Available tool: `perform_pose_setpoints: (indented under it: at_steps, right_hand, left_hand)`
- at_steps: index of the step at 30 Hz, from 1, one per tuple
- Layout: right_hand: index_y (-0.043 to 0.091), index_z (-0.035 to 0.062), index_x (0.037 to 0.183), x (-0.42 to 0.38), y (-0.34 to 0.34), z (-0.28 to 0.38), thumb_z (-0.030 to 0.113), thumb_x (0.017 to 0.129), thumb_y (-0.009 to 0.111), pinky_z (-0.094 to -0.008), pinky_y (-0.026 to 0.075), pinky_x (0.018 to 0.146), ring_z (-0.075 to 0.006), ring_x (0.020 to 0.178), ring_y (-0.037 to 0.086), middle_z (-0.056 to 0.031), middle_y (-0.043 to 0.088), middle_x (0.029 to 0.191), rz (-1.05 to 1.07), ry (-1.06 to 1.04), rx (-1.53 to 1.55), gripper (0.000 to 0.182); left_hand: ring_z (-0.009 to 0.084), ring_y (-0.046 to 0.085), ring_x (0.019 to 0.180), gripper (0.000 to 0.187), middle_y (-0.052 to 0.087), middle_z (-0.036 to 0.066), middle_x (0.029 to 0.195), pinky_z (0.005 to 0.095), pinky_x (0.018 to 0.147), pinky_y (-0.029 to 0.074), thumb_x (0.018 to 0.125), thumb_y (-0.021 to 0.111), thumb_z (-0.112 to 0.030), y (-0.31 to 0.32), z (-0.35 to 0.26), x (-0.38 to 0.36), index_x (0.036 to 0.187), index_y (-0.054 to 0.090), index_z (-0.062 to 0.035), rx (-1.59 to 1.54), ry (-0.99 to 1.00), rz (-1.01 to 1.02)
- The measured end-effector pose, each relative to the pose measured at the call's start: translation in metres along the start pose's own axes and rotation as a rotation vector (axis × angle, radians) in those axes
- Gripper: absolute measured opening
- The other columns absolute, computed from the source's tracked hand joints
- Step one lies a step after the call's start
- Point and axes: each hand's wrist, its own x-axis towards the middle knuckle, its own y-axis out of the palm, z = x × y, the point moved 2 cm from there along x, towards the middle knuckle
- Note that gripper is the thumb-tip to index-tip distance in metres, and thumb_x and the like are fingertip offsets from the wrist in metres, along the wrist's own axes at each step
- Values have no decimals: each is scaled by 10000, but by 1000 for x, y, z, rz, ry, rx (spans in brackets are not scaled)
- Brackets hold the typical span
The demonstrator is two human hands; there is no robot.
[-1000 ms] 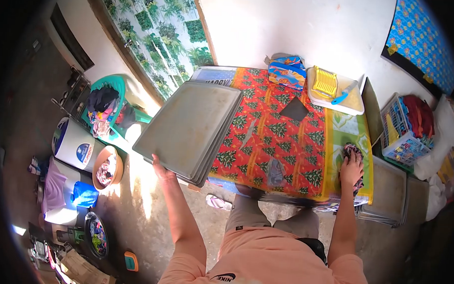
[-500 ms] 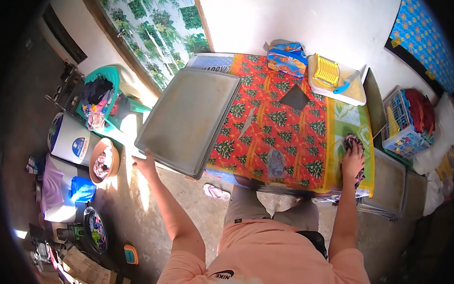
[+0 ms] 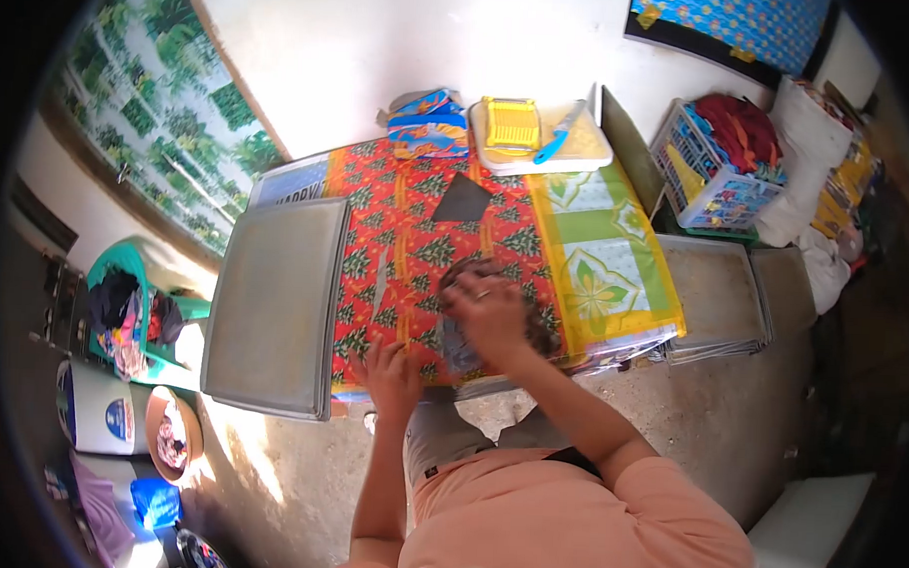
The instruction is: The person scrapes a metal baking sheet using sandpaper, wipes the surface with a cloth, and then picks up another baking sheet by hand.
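The table is covered by a red Christmas-tree cloth (image 3: 517,201) with a green and yellow strip on its right. My right hand (image 3: 489,310) is closed on a dark patterned rag (image 3: 545,332) and presses it on the cloth near the front edge. My left hand (image 3: 389,374) lies with fingers spread on the cloth's front edge, holding nothing. Left of it, a stack of metal trays (image 3: 274,303) rests on the table. A dark square piece (image 3: 462,198) lies toward the back of the cloth.
At the back stand a blue and orange packet (image 3: 428,128) and a white container (image 3: 584,153) with a yellow slicer and a blue-handled knife. More trays (image 3: 709,293) and a laundry basket (image 3: 713,188) are at right. A green chair (image 3: 156,369) with clothes stands at left.
My right hand has moved left with the rag, from the green strip onto the red cloth. My left hand has left the tray stack's corner and come onto the cloth. The view has turned right.
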Motion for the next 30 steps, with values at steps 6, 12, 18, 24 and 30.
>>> perform_pose_setpoints:
  at_steps: [6,12,18,24,30]
  right_hand:
    - [644,229,1198,17,72,-42,298,895,561,-564,233,1081,-242,1302,418,-2,529,1381,55,108,-40,321]
    - [574,239,1289,71,62,-186,310,936,480,-601,213,1082,-270,1353,353,-13,465,1447,31,578,-301,372]
    - [517,275,1364,17,-16,-284,328,943,449,-563,266,1033,-283,1349,336,-35,427,1475,2,1001,-544,430]
    - [591,237,1256,-92,-126,-292,255,926,488,-530,406,894,-294,1166,501,-53,536,1327,77,1466,-622,346]
    - [605,230,1226,-87,-160,-233,200,874,523,-513,472,822,-316,1086,559,-52,569,1243,-150,1109,-634,362]
  left_hand:
    - [372,322,1390,562,460,143,1418,573,1139,171,870,637,-283,39,-36,13,1354,471,-50,-88,-88,-49]
    - [387,266,1417,648,404,163,1462,568,1140,183,871,638,-288,32,-41,17,1411,392,-30,-94,-103,-57]
    - [389,288,1402,582,434,174,1423,578,1136,181,858,615,-164,31,-44,17,1384,417,-12,-153,-140,-88]
    - [352,562,1144,275,648,140,1106,572,1140,141,825,604,-46,33,-15,9,1096,645,-23,-451,-207,4]
    - [349,501,1227,216,653,107,1123,558,1141,153,847,636,-81,26,-84,49,1057,674,-48,-605,-28,-63]
